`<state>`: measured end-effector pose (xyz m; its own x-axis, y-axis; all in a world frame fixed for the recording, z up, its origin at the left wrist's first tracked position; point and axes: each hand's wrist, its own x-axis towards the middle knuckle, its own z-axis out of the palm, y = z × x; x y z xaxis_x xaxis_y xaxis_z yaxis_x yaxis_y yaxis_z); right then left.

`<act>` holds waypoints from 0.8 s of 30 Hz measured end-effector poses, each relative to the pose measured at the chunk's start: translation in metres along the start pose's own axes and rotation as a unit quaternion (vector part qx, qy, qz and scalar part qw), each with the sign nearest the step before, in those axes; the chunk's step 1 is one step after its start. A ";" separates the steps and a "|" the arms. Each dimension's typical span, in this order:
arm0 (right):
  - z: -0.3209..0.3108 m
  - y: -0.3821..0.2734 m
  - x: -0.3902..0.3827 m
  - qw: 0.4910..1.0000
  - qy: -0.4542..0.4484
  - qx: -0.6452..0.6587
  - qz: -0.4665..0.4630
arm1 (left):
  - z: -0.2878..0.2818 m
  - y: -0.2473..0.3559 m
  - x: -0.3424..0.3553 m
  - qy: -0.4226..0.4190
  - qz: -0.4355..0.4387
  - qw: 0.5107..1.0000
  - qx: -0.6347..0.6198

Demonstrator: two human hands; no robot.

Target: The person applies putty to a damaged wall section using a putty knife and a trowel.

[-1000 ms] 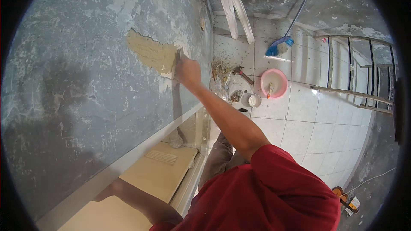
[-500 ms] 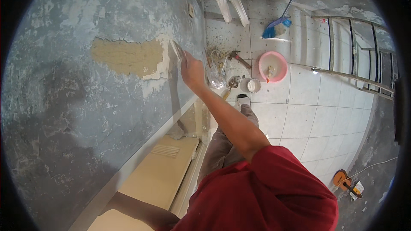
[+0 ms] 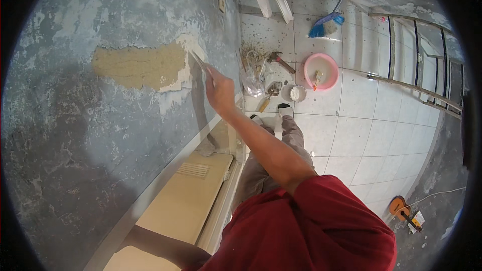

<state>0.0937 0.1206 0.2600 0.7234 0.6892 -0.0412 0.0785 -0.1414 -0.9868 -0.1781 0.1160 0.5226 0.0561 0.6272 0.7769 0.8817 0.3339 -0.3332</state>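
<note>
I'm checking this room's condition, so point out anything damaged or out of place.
The wall is damaged: a ragged tan patch breaks its grey surface, beside the flat tool in the right hand. Debris litters the floor near the hammer. The guitar-shaped object at lower right seems odd in such a littered room.

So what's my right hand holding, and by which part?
Your right hand holds a flat scraper by its near end, hidden in the grip; its far end sticks out toward the wall.
</note>
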 end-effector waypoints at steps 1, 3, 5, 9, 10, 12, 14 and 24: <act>0.004 0.002 0.004 0.999 0.013 0.001 -0.031 | -0.001 0.000 0.000 -0.001 0.002 1.000 0.003; 0.006 0.001 -0.007 0.997 0.022 0.020 -0.071 | -0.002 -0.002 0.001 -0.002 0.004 1.000 0.013; 0.004 -0.003 -0.025 0.993 0.028 0.040 -0.111 | -0.004 -0.005 0.001 -0.003 0.005 1.000 0.026; -0.017 -0.012 -0.046 0.995 -0.012 0.074 -0.068 | -0.011 -0.013 0.000 -0.007 0.005 0.999 0.053; -0.021 -0.013 -0.047 0.996 -0.023 0.074 -0.032 | -0.013 -0.014 0.001 -0.008 0.005 0.998 0.059; -0.017 -0.012 -0.031 0.998 -0.006 0.058 -0.018 | -0.018 -0.016 0.003 -0.010 0.008 0.998 0.069; -0.008 -0.009 -0.018 0.999 0.015 0.042 -0.005 | -0.018 -0.017 0.005 -0.010 0.011 0.997 0.075; -0.024 -0.021 -0.056 0.995 -0.019 0.095 -0.029 | -0.020 -0.034 0.006 -0.010 0.011 0.992 0.127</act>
<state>0.0681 0.0675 0.2867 0.6951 0.7187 0.0150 -0.0135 0.0338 -0.9993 -0.1982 0.0946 0.5496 0.0623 0.6499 0.7575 0.7337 0.4847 -0.4762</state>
